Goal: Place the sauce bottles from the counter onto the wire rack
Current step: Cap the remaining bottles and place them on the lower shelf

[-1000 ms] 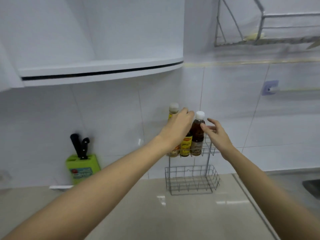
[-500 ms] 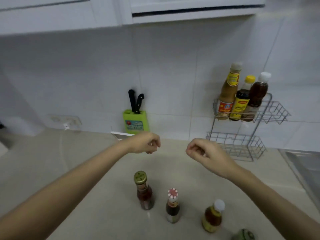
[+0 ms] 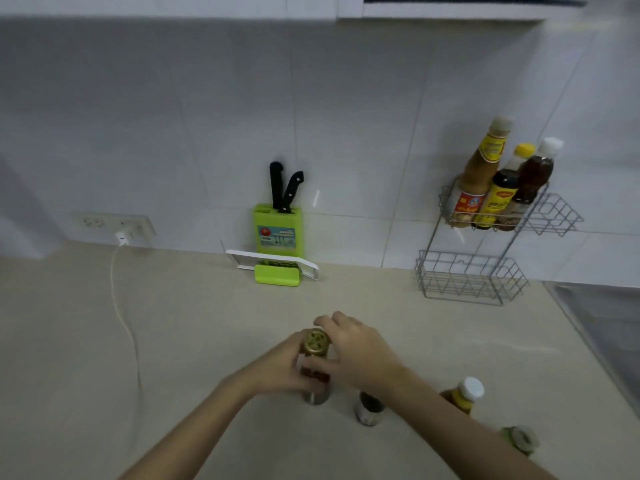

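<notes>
Both hands close around a gold-capped sauce bottle (image 3: 316,342) standing on the beige counter: my left hand (image 3: 278,367) grips its left side, my right hand (image 3: 356,351) wraps its neck and label from the right. A small dark bottle (image 3: 369,408) stands just right of it, half hidden under my right forearm. Further right sit a white-capped yellow bottle (image 3: 464,394) and a green-lidded one (image 3: 519,439). The two-tier wire rack (image 3: 472,278) stands at the back right wall; its top shelf holds three bottles (image 3: 498,188), its bottom shelf holds none.
A green knife block (image 3: 278,233) with two black-handled knives stands against the tiled wall, a green-and-white slicer (image 3: 277,270) in front of it. A white cable (image 3: 126,327) runs from the wall socket across the left counter. A sink edge (image 3: 602,327) lies at the right.
My hands left the rack's top shelf, came down over the counter, and have now closed on the gold-capped bottle. The view dropped from the rack to the counter.
</notes>
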Motion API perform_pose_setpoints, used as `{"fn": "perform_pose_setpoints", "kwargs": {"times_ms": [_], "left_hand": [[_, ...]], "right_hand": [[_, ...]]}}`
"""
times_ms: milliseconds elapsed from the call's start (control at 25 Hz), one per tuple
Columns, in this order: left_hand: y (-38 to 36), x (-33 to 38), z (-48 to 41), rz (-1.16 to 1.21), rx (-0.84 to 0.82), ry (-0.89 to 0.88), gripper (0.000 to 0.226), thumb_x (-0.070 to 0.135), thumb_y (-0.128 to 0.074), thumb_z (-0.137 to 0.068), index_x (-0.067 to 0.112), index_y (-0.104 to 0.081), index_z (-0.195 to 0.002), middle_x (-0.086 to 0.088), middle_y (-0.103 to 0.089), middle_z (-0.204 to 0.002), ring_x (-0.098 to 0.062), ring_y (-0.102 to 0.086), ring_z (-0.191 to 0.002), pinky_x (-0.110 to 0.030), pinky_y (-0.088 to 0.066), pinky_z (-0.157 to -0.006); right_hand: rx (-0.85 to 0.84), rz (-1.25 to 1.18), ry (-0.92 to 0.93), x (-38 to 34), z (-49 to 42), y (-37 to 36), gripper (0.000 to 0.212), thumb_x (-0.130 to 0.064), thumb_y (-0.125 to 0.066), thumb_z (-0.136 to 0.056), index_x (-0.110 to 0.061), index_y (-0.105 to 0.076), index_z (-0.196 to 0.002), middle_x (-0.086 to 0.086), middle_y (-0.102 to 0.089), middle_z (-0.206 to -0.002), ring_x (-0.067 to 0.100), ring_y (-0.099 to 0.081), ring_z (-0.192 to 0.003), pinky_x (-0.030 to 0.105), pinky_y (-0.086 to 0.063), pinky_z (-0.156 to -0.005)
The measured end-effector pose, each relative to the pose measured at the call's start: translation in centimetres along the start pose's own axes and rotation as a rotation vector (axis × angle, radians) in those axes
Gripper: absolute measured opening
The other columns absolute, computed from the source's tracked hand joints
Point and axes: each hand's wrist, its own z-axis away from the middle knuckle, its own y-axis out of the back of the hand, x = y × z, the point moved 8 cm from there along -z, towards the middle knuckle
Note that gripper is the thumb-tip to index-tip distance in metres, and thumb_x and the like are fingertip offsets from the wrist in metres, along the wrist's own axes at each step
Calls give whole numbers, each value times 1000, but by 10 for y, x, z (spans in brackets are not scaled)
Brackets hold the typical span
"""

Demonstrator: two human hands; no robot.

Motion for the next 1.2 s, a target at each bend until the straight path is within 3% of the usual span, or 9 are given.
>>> {"fn": "perform_pose_setpoints", "kwargs": {"times_ms": [160, 240, 400, 680, 800, 920, 1120, 1200], "left_hand": [[-4, -16, 4, 97, 313, 5, 35, 35, -74, -70, 39, -54, -99, 9, -69, -90, -6, -66, -84, -43, -56, -80], [-5, -22, 4, 67, 313, 20, 30, 40, -72, -72, 42, -55, -97, 9, -71, -88, -7, -68, -85, -42, -57, -81], [-1, -18, 2, -9, 272, -11, 33, 43, -70, -74, 39, -53, -101, 5, -72, -98, -12, -68, -91, -39, -56, -85], [-1, -19, 0, -70, 300, -45, 36, 39, -70, -76, 33, -54, -107, 14, -66, -96, -7, -65, -92, -32, -54, -86], [-1, -20, 0, -65, 298, -49, 38, 38, -70, -77, 30, -55, -111, 11, -69, -98, -8, -65, -92, -30, -54, -83], [-1, -20, 0, -90, 275, -41, 33, 40, -69, -77, 31, -54, -104, 11, -67, -92, -7, -63, -85, -22, -50, -72], [-3, -18, 4, -96, 276, -25, 24, 37, -68, -79, 31, -52, -95, 19, -58, -71, 13, -54, -68, -5, -36, -58], [-3, -18, 4, -89, 281, -23, 24, 36, -68, -80, 25, -55, -97, 20, -57, -70, 16, -54, -67, -4, -35, -57]], "right_hand": [[105, 138, 68, -8, -4, -1, 45, -49, -59, -83, -10, -58, -106, 10, -59, -100, 30, -61, -91, 40, -49, -69], [75, 194, 126, -12, -4, -1, 45, -46, -61, -83, -10, -60, -110, 11, -60, -102, 30, -60, -93, 39, -50, -70], [-58, 60, 147, -6, -8, 3, 48, -38, -60, -88, -18, -50, -130, 7, -51, -125, 25, -48, -111, 41, -47, -89], [-99, -116, 227, -8, -8, 4, 48, -27, -66, -86, -15, -53, -131, 6, -57, -122, 23, -56, -110, 35, -46, -93], [-96, 108, 254, -10, -11, 9, 46, -37, -63, -86, -16, -54, -127, 6, -59, -115, 24, -58, -103, 37, -48, -82], [-76, 451, 371, -23, -15, 9, 44, -55, -56, -82, -14, -61, -97, 4, -65, -88, 24, -62, -80, 35, -50, -64], [-51, 517, 290, -21, -19, -1, 55, -68, -35, -79, -17, -57, -75, 1, -62, -67, 20, -58, -59, 31, -44, -48], [-61, 512, 235, -22, -23, -3, 58, -68, -34, -81, -15, -57, -75, 5, -63, -68, 24, -59, -60, 32, -43, -51]]}}
